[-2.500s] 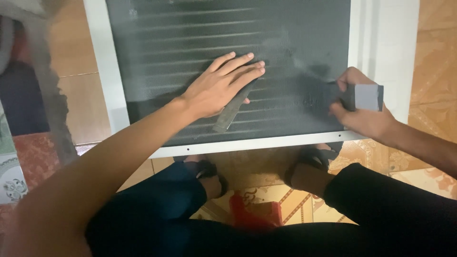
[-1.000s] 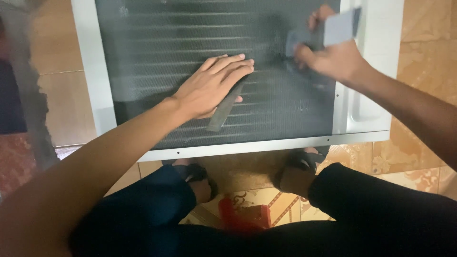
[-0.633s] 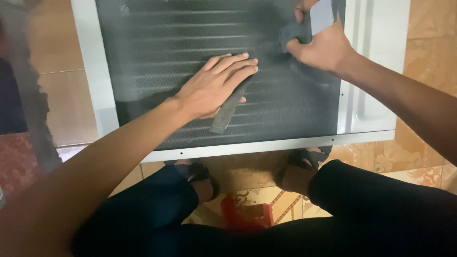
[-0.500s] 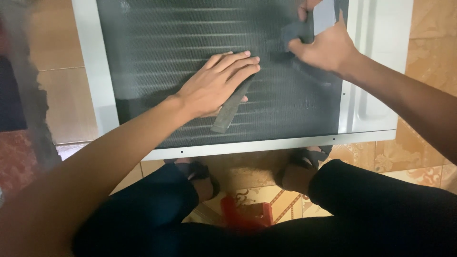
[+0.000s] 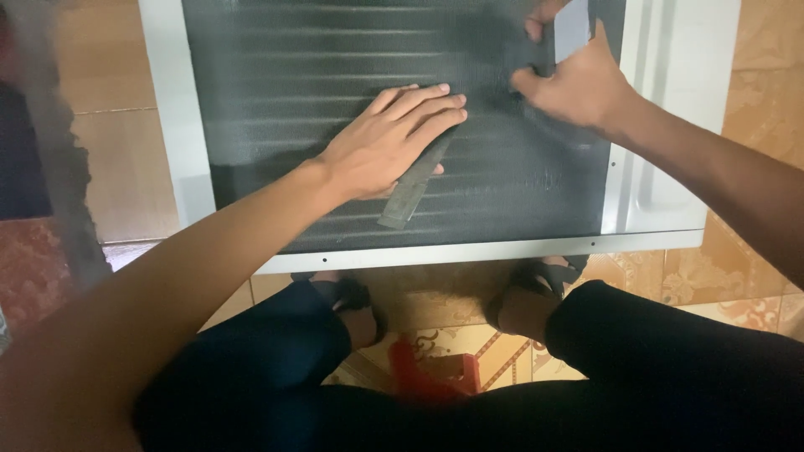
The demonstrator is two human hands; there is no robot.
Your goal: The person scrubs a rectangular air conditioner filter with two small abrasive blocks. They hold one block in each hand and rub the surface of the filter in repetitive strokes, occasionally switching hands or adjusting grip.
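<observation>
Left hand (image 5: 381, 146) flat on dark finned panel (image 5: 318, 75)

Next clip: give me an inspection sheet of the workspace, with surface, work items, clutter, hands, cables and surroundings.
Surface: dark finned coil panel in a white metal frame, lying on a tiled floor.
Work items: grey block-shaped tool gripped at the panel's upper right; dark flat strip lying on the fins.
Clutter: red object on the floor between the feet.
Hands: left hand flat, fingers spread, resting on the fins and the strip; right hand closed around the grey tool.
Cables: nothing seen.
Surroundings: patterned tan tiles, the person's dark trousers and sandals; blurred dark shape along the left edge, unclear.
</observation>
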